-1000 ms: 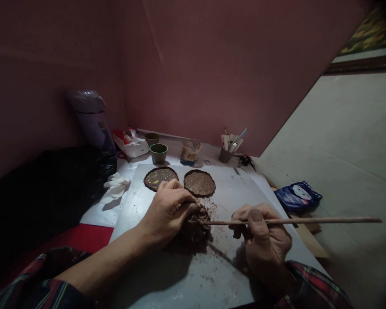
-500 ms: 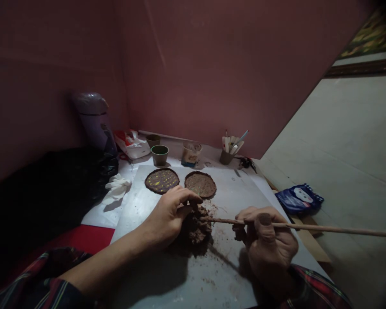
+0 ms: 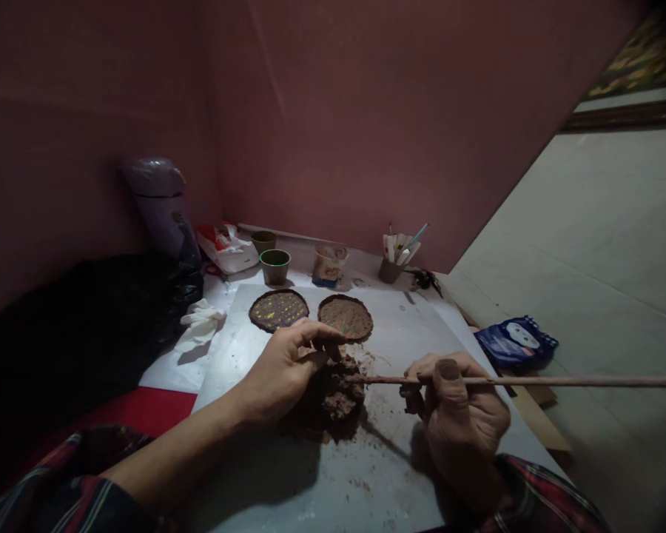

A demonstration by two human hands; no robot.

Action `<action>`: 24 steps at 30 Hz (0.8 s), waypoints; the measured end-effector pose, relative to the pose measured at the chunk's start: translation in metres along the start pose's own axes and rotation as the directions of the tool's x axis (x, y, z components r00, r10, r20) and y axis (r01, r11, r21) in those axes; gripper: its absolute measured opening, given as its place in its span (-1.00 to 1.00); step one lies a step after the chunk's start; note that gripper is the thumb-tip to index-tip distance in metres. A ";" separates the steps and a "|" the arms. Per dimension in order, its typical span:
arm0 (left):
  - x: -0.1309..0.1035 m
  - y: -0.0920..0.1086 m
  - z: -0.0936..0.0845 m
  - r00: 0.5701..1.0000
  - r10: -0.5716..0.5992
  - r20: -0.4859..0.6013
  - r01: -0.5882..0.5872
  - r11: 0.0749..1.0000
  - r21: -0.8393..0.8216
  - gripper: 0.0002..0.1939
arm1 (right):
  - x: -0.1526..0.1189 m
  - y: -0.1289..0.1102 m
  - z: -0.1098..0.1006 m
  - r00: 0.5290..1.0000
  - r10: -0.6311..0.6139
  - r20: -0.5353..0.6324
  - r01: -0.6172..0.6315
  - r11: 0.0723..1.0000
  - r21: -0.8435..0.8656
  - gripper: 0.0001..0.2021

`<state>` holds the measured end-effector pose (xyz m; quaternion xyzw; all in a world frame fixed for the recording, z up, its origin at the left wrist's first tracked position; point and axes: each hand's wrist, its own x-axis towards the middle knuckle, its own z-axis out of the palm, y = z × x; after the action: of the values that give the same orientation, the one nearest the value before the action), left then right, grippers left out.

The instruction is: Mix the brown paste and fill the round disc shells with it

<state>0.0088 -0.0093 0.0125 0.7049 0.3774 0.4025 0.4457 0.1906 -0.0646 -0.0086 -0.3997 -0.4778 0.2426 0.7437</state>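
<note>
Right hand [image 3: 463, 418] pinches long stick [image 3: 560, 382], tip at crumbly brown lump [image 3: 342, 401], lower centre of frame. Left hand [image 3: 283, 366] curls over lump's upper left; I can't tell how firmly. Since half second ago, I see stick levelled, tip still at lump: lump remains worked piece. Beyond, mid-frame: yellow-flecked disc [image 3: 278, 309], plainer disc [image 3: 345, 317].

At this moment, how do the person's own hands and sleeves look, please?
The left hand and right hand wear no gloves. The left sleeve and right sleeve are dark plaid with red and thin pale lines; the left leaves the forearm bare.
</note>
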 end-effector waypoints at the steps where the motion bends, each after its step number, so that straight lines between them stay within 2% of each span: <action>1: 0.001 0.000 0.000 1.000 -0.016 0.000 0.016 1.000 -0.026 -0.83 | 0.000 0.000 0.000 1.000 -0.006 0.007 0.005 1.000 0.005 -0.79; 4: 0.001 0.001 -0.001 0.999 -0.043 0.012 0.043 0.997 -0.063 -0.85 | 0.000 0.002 -0.002 0.996 -0.065 0.057 0.065 0.998 -0.005 -0.79; 6: 0.001 0.002 -0.002 1.000 -0.020 0.017 0.021 0.999 -0.030 -0.89 | 0.000 0.003 -0.004 0.992 -0.085 0.090 0.088 0.996 -0.031 -0.80; 10: -0.001 0.002 -0.003 0.995 0.100 0.015 -0.102 0.986 0.129 -0.88 | 0.001 0.005 -0.008 0.974 -0.096 0.204 0.130 0.978 -0.163 -0.82; 13: -0.001 -0.001 -0.002 0.977 0.205 0.061 -0.213 0.937 0.277 -0.81 | 0.001 0.006 -0.011 0.937 -0.070 0.343 0.168 0.949 -0.266 -0.80; 15: -0.001 -0.004 -0.001 0.967 0.238 0.089 -0.254 0.905 0.340 -0.79 | 0.001 0.007 -0.013 0.919 -0.033 0.392 0.158 0.944 -0.291 -0.78; 21: -0.002 -0.003 -0.003 0.941 0.322 0.107 -0.340 0.889 0.308 -0.78 | -0.001 0.011 -0.012 0.959 -0.109 0.261 0.154 0.975 -0.160 -0.81; 24: -0.003 0.002 -0.005 0.945 0.316 0.085 -0.326 0.896 0.302 -0.79 | 0.000 0.011 -0.010 0.941 -0.048 0.334 0.121 0.972 -0.201 -0.82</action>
<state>0.0029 -0.0111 0.0146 0.8258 0.3072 0.3937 0.2623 0.1997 -0.0619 -0.0201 -0.4123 -0.6351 0.2189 0.6155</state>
